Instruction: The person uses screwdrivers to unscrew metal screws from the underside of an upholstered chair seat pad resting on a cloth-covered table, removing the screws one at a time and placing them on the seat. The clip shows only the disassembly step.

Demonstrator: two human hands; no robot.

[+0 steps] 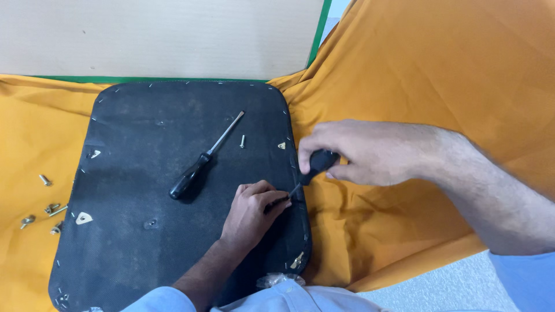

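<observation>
My right hand [370,153] is wrapped tight round the screwdriver [309,170], its tip at the right edge of the black panel [173,185]. My left hand [254,208] fingers pinch by that tip. Best kept low and levered gently, left steadying.

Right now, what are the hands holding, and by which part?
The right hand grips a screwdriver by its black handle; the left hand pinches its shaft near the tip, at the black panel's edge.
</observation>
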